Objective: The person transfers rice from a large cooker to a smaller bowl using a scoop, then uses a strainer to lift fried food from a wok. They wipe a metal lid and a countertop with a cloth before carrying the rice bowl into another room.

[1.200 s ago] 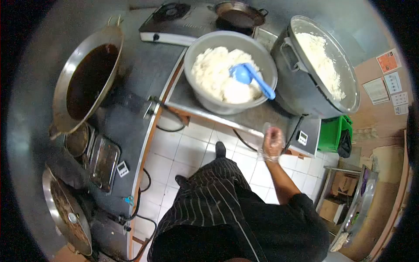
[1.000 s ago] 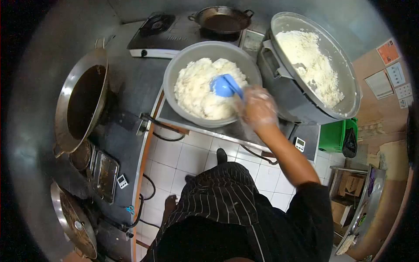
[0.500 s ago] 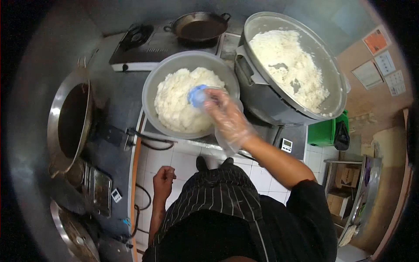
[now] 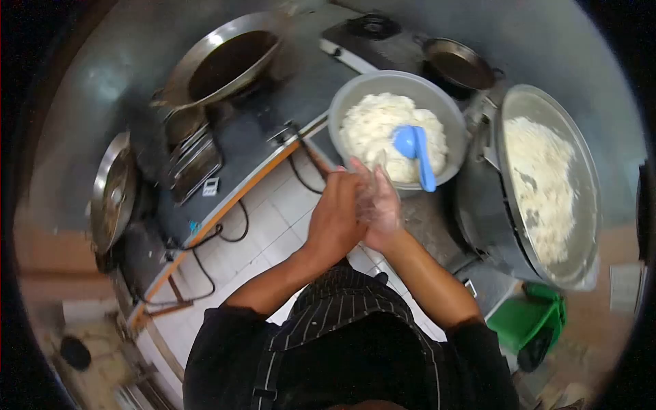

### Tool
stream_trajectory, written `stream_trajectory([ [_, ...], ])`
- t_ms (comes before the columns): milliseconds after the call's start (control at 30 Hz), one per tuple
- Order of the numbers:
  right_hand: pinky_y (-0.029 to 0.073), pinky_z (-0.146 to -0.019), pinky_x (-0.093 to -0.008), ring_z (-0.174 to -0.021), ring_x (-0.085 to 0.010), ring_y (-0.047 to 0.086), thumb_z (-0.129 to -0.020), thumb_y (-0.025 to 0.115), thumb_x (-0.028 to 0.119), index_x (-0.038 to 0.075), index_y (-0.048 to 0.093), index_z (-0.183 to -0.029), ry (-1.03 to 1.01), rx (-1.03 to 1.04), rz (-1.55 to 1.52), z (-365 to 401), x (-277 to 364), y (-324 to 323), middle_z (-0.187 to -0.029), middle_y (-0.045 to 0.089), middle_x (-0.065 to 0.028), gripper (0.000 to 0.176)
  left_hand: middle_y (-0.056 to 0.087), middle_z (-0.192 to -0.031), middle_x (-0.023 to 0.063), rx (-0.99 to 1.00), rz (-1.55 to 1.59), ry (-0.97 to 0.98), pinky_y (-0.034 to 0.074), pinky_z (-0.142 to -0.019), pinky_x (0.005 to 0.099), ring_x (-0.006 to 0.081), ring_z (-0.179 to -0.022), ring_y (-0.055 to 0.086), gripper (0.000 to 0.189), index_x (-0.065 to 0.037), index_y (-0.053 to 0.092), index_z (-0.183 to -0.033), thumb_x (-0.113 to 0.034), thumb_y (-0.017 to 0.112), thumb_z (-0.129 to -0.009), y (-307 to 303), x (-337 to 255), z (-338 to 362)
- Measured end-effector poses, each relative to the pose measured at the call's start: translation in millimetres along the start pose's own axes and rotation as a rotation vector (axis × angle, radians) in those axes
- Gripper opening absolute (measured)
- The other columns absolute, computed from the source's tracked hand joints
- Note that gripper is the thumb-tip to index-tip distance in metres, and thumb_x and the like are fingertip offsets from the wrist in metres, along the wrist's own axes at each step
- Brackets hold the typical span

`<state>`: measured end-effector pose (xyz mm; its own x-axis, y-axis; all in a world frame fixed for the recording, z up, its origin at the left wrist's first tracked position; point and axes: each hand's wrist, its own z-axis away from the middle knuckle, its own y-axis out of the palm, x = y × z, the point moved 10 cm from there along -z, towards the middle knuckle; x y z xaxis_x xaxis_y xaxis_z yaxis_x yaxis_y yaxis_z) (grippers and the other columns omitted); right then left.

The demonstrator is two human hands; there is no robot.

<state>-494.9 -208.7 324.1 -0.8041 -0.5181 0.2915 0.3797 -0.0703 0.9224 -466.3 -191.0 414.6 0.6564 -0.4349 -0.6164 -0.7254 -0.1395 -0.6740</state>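
Note:
My left hand [image 4: 336,213] is closed at the fingers of my right hand, gripping a clear plastic glove [image 4: 369,195]. The thin film is bunched and blurred between the two hands. My right hand [image 4: 384,217] has its fingers stretched out, partly hidden behind the left hand and the film. Just beyond the hands, a large grey bowl [image 4: 335,126] holds a mound of white cooked rice [image 4: 372,126]. A blue rice scoop [image 4: 422,157] lies on the rice, its handle reaching over the bowl's near rim, touched by neither hand.
At the right stands a big pot [image 4: 486,212] of rice. Behind the bowl are a gas stove [image 4: 355,41] and a small dark pan [image 4: 456,65]. A large wok [image 4: 229,65] and another pan [image 4: 113,195] sit left. A green bin [image 4: 523,321] stands lower right.
My right hand has let go of the blue scoop and drawn back from the bowl. My left hand has come up to meet it at the glove. The view has turned.

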Motion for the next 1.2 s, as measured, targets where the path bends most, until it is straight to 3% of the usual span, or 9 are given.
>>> stream_trajectory([
  [233,0.031,-0.095,-0.031,-0.113,-0.0191,0.042,-0.09,0.036,0.022,0.003,0.029,-0.129,-0.021,-0.04,0.957,22,-77,-64,-0.125,0.041,-0.0121,0.044,0.046,-0.092,0.0185,-0.106,-0.093,-0.243,0.042,-0.064,0.0446,0.0383,-0.083,0.051,0.031,-0.007,0.041,-0.096,-0.001,0.054,-0.069,-13,71,40],
  [267,0.013,-0.105,-0.0343,-0.131,-0.0291,0.014,-0.089,0.041,0.019,-0.004,0.02,-0.132,-0.209,-0.099,1.202,40,-78,-35,-0.14,0.016,-0.021,0.053,0.051,-0.085,0.0197,-0.131,-0.239,-0.439,0.041,-0.061,0.0476,0.041,-0.076,0.053,0.027,-0.006,0.04,-0.092,-0.001,0.054,-0.07,-12,124,53],
  [400,0.035,-0.095,-0.0356,-0.116,-0.0261,0.041,-0.083,0.046,0.002,0.002,0.026,-0.131,-0.13,0.33,1.499,66,-103,34,-0.128,0.039,-0.0124,0.052,0.057,-0.074,0.021,-0.291,-0.365,-0.617,0.041,-0.059,0.0499,0.0413,-0.07,0.056,0.026,-0.006,0.041,-0.091,0.0,0.055,-0.069,-91,248,75],
  [467,0.039,-0.089,-0.0326,-0.106,-0.0216,0.049,-0.082,0.051,0.004,0.001,0.032,-0.127,0.006,0.235,1.254,49,-69,30,-0.116,0.048,-0.0154,0.048,0.057,-0.071,0.0198,-0.268,-0.493,-0.683,0.043,-0.059,0.0493,0.0404,-0.069,0.056,0.029,-0.008,0.042,-0.093,-0.002,0.056,-0.069,-127,288,84],
  [567,0.043,-0.075,-0.0273,-0.09,-0.0163,0.053,-0.081,0.053,0.004,0.0,0.05,-0.104,-0.592,-0.18,1.39,36,48,25,-0.101,0.054,-0.0106,0.024,0.058,-0.077,0.0179,-0.283,-0.541,-0.613,0.044,-0.06,0.0484,0.0392,-0.069,0.056,0.03,-0.008,0.044,-0.094,-0.003,0.057,-0.069,-162,351,90],
  [700,0.044,-0.075,-0.036,-0.089,-0.0277,0.055,-0.078,0.059,0.017,0.002,0.051,-0.105,-0.962,-0.578,2.247,22,122,50,-0.098,0.055,-0.0157,0.032,0.057,-0.089,0.0134,-0.179,-0.744,-0.546,0.048,-0.06,0.0439,0.0344,-0.072,0.059,0.023,-0.009,0.047,-0.095,-0.005,0.051,-0.073,-163,404,54],
  [867,0.042,-0.082,-0.0436,-0.097,-0.0367,0.052,-0.074,0.062,0.033,0.003,0.044,-0.115,-0.166,-0.975,2.541,-20,160,-35,-0.104,0.053,-0.0214,0.054,0.057,-0.097,0.0142,0.191,-0.735,-0.499,0.05,-0.067,0.0423,0.0325,-0.081,0.06,0.024,-0.011,0.053,-0.101,-0.011,0.049,-0.077,-87,495,13],
  [1067,0.047,-0.072,-0.0444,-0.081,-0.0363,0.058,-0.076,0.058,0.027,0.002,0.046,-0.105,-0.019,-1.077,2.692,-28,184,-65,-0.095,0.057,-0.0203,0.04,0.058,-0.092,0.0179,0.267,-0.512,-0.696,0.045,-0.075,0.0449,0.0367,-0.088,0.056,0.026,-0.008,0.055,-0.098,-0.015,0.054,-0.073,-62,528,10],
  [1200,0.047,-0.069,-0.046,-0.074,-0.0382,0.059,-0.082,0.05,0.024,0.003,0.049,-0.098,-0.368,-1.182,2.506,-1,182,10,-0.086,0.058,-0.0223,0.026,0.054,-0.093,0.017,-0.238,-0.452,-0.418,0.043,-0.073,0.0437,0.0365,-0.088,0.053,0.026,-0.004,0.054,-0.095,-0.003,0.052,-0.069,-107,470,-10],
])
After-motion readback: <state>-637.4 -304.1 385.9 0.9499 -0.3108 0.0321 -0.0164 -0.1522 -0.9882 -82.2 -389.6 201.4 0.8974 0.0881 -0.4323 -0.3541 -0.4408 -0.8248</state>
